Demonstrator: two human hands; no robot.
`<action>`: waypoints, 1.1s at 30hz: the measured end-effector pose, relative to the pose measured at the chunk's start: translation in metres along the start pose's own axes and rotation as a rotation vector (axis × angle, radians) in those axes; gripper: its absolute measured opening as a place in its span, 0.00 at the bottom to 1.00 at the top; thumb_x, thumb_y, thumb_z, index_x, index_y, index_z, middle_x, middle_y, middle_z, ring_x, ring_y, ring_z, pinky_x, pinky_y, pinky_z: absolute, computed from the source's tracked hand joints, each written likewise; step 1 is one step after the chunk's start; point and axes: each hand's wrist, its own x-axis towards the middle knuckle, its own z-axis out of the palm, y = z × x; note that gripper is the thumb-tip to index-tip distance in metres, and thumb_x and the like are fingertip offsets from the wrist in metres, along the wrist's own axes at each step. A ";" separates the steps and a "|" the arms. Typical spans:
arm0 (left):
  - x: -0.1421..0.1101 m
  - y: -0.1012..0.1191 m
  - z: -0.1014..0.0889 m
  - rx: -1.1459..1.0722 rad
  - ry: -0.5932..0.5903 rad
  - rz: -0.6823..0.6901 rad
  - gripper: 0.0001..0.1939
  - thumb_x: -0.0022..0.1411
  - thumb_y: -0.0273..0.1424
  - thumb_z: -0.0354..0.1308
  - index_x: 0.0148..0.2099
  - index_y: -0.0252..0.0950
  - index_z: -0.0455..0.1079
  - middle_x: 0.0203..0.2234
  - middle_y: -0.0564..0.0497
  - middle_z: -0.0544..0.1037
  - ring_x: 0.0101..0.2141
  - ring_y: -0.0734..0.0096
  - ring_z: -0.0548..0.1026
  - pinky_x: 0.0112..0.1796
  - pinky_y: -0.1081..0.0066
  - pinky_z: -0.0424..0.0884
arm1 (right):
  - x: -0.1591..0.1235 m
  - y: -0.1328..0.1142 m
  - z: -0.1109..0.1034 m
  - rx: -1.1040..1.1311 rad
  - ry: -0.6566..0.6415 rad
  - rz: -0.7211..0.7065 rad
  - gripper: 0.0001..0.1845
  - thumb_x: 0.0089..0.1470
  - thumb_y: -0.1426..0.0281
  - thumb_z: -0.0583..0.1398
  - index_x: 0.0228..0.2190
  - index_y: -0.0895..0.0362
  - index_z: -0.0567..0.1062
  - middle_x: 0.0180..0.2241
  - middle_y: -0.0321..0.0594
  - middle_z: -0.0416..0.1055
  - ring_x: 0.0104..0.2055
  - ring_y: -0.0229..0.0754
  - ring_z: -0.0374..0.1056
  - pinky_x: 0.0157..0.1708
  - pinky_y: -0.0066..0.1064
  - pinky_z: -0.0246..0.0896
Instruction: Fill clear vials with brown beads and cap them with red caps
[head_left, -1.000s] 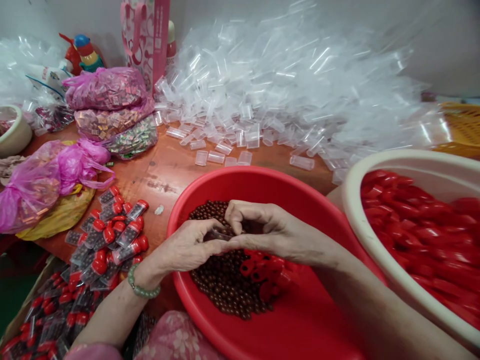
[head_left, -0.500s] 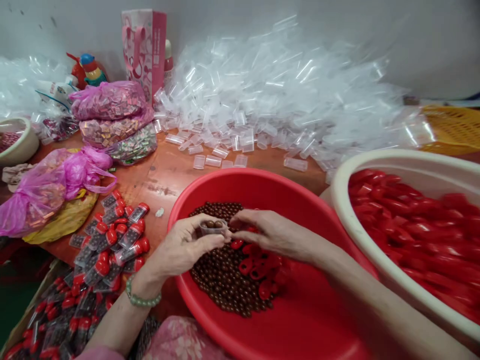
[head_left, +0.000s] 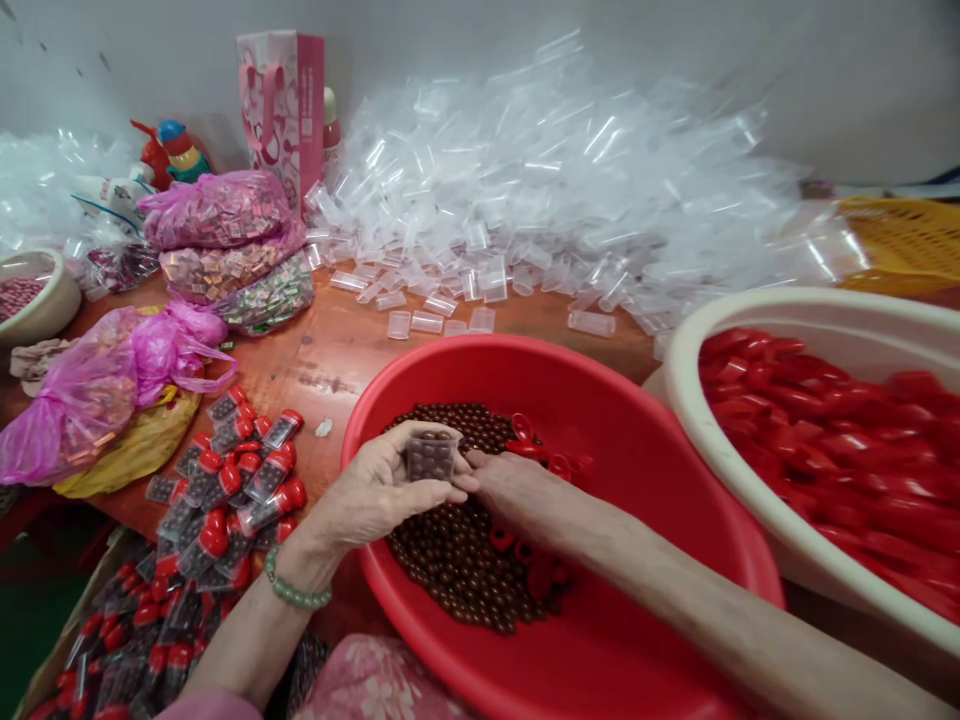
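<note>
Above the red basin (head_left: 712,470), my left hand (head_left: 375,490) grips a small clear plastic box (head_left: 430,460) between thumb and fingers. Brown balls show through its wall, up to near its top. My right hand (head_left: 517,490) reaches down just right of the box, over the heap of brown balls (head_left: 450,575) in the basin. Its fingertips are mostly hidden, so I cannot see whether they hold anything. Several red plastic caps (head_left: 559,465) lie among the balls, behind and below this hand.
Right of the basin stands a white tub (head_left: 682,375) of red caps. Clear empty boxes (head_left: 555,200) are heaped at the back. Filled, red-capped boxes (head_left: 225,480) pile up at left. Nearby are pink bags (head_left: 217,205), a gift bag (head_left: 274,100) and a yellow basket (head_left: 900,235).
The box has tipped, so its front wall now faces me instead of its open top. My right hand has left the box's rim and dropped lower toward the balls.
</note>
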 end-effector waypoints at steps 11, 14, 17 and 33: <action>0.003 -0.006 -0.007 -0.056 0.007 0.013 0.23 0.51 0.23 0.66 0.50 0.35 0.68 0.39 0.48 0.76 0.38 0.69 0.77 0.43 0.68 0.70 | -0.021 0.014 -0.035 0.404 0.218 -0.061 0.16 0.62 0.64 0.48 0.38 0.58 0.73 0.38 0.45 0.73 0.40 0.42 0.68 0.42 0.32 0.63; 0.006 -0.006 -0.004 0.002 0.048 0.010 0.20 0.51 0.25 0.67 0.46 0.34 0.69 0.38 0.49 0.75 0.37 0.73 0.76 0.42 0.70 0.69 | -0.027 0.010 -0.046 0.750 0.242 -0.116 0.20 0.61 0.56 0.49 0.38 0.57 0.73 0.36 0.42 0.73 0.37 0.41 0.68 0.39 0.30 0.64; 0.008 -0.005 -0.001 0.060 0.101 -0.011 0.18 0.49 0.27 0.68 0.43 0.33 0.68 0.35 0.51 0.75 0.36 0.75 0.74 0.41 0.72 0.67 | -0.030 0.000 -0.050 1.167 0.269 -0.119 0.21 0.56 0.51 0.56 0.35 0.57 0.73 0.31 0.39 0.71 0.31 0.38 0.66 0.33 0.29 0.62; 0.012 -0.006 0.002 0.227 0.261 0.066 0.16 0.48 0.29 0.64 0.40 0.34 0.66 0.28 0.56 0.70 0.28 0.78 0.68 0.34 0.74 0.65 | -0.026 -0.034 -0.046 1.385 0.508 0.013 0.19 0.44 0.57 0.68 0.36 0.56 0.77 0.35 0.40 0.77 0.38 0.42 0.72 0.40 0.33 0.69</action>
